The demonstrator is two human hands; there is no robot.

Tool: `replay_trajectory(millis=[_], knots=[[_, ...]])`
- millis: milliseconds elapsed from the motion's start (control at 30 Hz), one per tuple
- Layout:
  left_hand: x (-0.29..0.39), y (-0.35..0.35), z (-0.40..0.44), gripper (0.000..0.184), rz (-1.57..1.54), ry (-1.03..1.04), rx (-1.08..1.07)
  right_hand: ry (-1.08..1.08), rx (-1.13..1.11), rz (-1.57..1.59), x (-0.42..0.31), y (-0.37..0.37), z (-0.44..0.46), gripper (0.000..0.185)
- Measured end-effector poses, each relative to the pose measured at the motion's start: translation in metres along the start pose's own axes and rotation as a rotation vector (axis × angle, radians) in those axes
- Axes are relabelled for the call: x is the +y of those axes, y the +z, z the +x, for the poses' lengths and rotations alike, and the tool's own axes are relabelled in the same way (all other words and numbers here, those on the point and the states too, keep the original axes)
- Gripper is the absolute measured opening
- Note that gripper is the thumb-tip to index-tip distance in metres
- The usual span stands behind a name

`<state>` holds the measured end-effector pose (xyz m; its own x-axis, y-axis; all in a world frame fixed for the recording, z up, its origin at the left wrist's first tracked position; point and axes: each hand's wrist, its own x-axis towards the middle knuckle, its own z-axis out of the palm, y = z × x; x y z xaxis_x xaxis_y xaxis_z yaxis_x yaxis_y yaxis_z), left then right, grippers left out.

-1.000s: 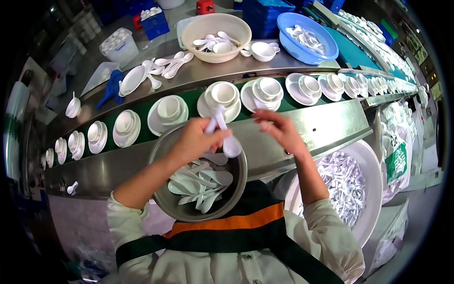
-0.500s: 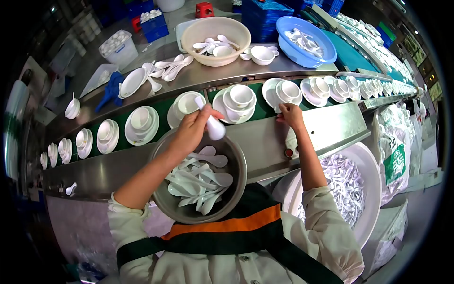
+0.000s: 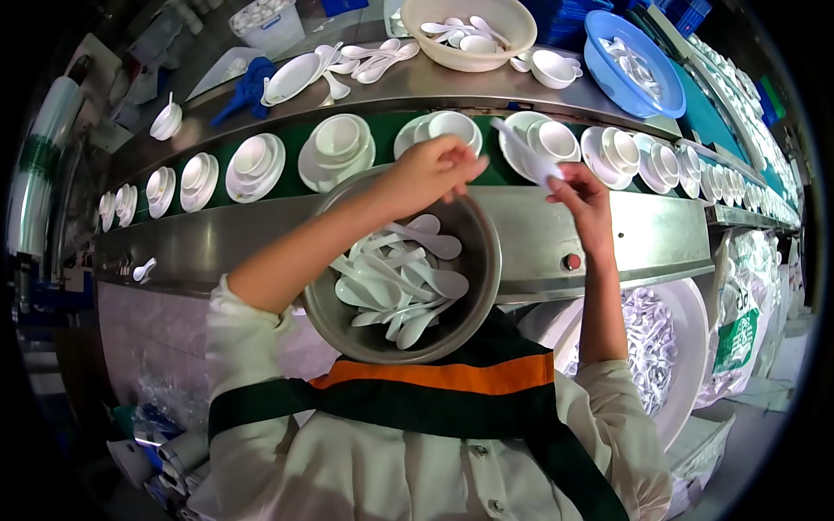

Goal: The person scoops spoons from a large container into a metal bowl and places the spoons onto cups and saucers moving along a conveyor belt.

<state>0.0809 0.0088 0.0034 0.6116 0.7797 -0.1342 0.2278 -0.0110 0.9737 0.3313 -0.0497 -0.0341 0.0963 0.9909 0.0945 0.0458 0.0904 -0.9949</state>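
My right hand (image 3: 584, 201) pinches a white soup spoon (image 3: 524, 152), slightly blurred, one end pointing up and left over a plate-and-bowl stack (image 3: 556, 141) on the green belt. To its left, my left hand (image 3: 439, 175) hangs over the far rim of a metal basin (image 3: 492, 252). Its fingers are loosely bent and apart, with nothing visible in them. White spoons (image 3: 404, 282) lie heaped in that basin. Behind my left hand stands another stack of plate and bowls (image 3: 453, 127), partly covered by the hand.
More dish stacks (image 3: 339, 143) line the green belt (image 3: 295, 143) both ways. Beyond it, a steel ledge carries a cream basin (image 3: 469, 59), a blue basin (image 3: 638, 100) and loose spoons (image 3: 382, 61). A large white tub (image 3: 691, 347) of wrapped spoons stands at my right.
My left hand has moved right and no longer holds a spoon. My right hand, earlier at a plate's edge, now grips a spoon. The view has shifted, too.
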Motion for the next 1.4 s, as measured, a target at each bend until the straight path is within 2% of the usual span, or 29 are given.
replay_trajectory(millis=[33, 100, 167, 200, 233, 267, 333, 400, 467, 533, 600, 667, 700, 767, 800, 867, 933, 1000, 1033, 1067, 1100, 1133, 1167, 1200, 1267, 1333, 1367, 1400], knots=[[-0.008, -0.010, -0.007, 0.020, 0.260, 0.019, -0.070, -0.025, 0.086, -0.075, 0.006, -0.013, 0.001, 0.020], [-0.017, -0.022, -0.030, 0.025, 0.551, -0.022, -0.227, -0.054, 0.259, -0.269, 0.023, -0.038, 0.003, 0.020], [-0.046, -0.020, -0.044, 0.030, 0.958, -0.024, -0.269, -0.090, 0.422, -0.500, 0.046, -0.062, 0.008, 0.023], [-0.054, -0.015, -0.047, 0.032, 1.035, -0.052, -0.273, -0.170, 0.466, -0.738, 0.065, -0.078, 0.014, 0.020], [-0.069, -0.011, -0.048, 0.031, 1.054, -0.015, -0.235, -0.152, 0.465, -0.843, 0.069, -0.084, 0.015, 0.018], [-0.077, -0.009, -0.046, 0.027, 1.013, -0.004, -0.179, -0.131, 0.460, -0.942, 0.072, -0.085, 0.018, 0.017], [-0.073, -0.012, -0.043, 0.021, 0.843, 0.036, -0.200, -0.116, 0.440, -1.093, 0.094, -0.089, 0.025, 0.014], [-0.066, -0.014, -0.042, 0.019, 0.803, 0.043, -0.183, -0.084, 0.382, -1.297, 0.102, -0.085, 0.030, 0.014], [-0.054, -0.022, -0.044, 0.016, 0.767, 0.040, -0.151, -0.161, 0.319, -1.259, 0.082, -0.070, 0.027, 0.018], [-0.030, -0.032, -0.048, 0.015, 0.701, -0.001, -0.229, -0.238, 0.222, -1.032, 0.040, -0.040, 0.018, 0.026], [-0.004, -0.030, -0.051, 0.016, 0.680, -0.013, -0.205, -0.096, -0.002, -0.558, -0.010, -0.001, -0.004, 0.031], [0.018, -0.023, -0.047, 0.017, 0.760, 0.043, -0.210, -0.207, -0.275, -0.367, -0.035, 0.032, -0.022, 0.028], [0.029, -0.016, -0.044, 0.020, 0.750, 0.033, -0.243, -0.206, -0.275, -0.368, -0.034, 0.043, -0.024, 0.028], [0.025, -0.006, -0.039, 0.020, 0.722, 0.095, -0.250, -0.574, -0.390, -0.589, -0.035, 0.057, -0.024, 0.025], [0.020, -0.004, -0.036, 0.020, 0.694, 0.157, -0.258, -0.579, -0.387, -0.592, -0.034, 0.055, -0.025, 0.025], [0.009, -0.009, -0.033, 0.020, 0.648, 0.236, -0.217, -0.429, -0.298, -0.525, -0.026, 0.041, -0.024, 0.022], [0.003, -0.024, -0.035, 0.017, 0.457, -0.046, -0.100, -0.180, -0.074, -0.464, -0.011, 0.017, -0.023, 0.015], [-0.022, -0.050, -0.035, 0.014, 0.396, 0.091, 0.114, 0.015, 0.146, -0.408, 0.012, -0.017, -0.009, 0.014], [-0.032, -0.064, -0.037, 0.014, 0.383, 0.085, 0.226, 0.037, 0.196, -0.532, 0.027, -0.038, -0.001, 0.016], [-0.030, -0.075, -0.040, 0.013, 0.255, -0.034, 0.289, 0.049, 0.267, -0.586, 0.042, -0.053, 0.007, 0.017], [-0.040, -0.087, -0.042, 0.013, 0.188, -0.060, 0.342, 0.081, 0.293, -0.651, 0.057, -0.067, 0.016, 0.020], [-0.053, -0.096, -0.043, 0.012, 0.121, -0.090, 0.404, 0.096, 0.303, -0.763, 0.075, -0.076, 0.024, 0.021], [-0.073, -0.101, -0.039, 0.013, 0.002, -0.061, 0.391, -0.029, 0.323, -0.969, 0.103, -0.090, 0.035, 0.020], [-0.089, -0.108, -0.041, 0.014, -0.118, -0.037, 0.388, 0.052, 0.355, -0.935, 0.101, -0.085, 0.041, 0.020], [-0.089, -0.094, -0.040, 0.019, -0.133, -0.055, 0.402, 0.085, 0.282, -0.956, 0.087, -0.070, 0.049, 0.021], [-0.081, -0.079, -0.036, 0.020, -0.227, -0.064, 0.402, 0.065, 0.207, -1.228, 0.067, -0.049, 0.051, 0.025], [-0.080, -0.073, -0.033, 0.019, -0.222, -0.082, 0.372, -0.043, 0.198, -1.373, 0.051, -0.038, 0.046, 0.031], [-0.077, -0.068, -0.027, 0.017, -0.216, -0.093, 0.340, -0.176, 0.213, -1.345, 0.031, -0.025, 0.041, 0.029]])
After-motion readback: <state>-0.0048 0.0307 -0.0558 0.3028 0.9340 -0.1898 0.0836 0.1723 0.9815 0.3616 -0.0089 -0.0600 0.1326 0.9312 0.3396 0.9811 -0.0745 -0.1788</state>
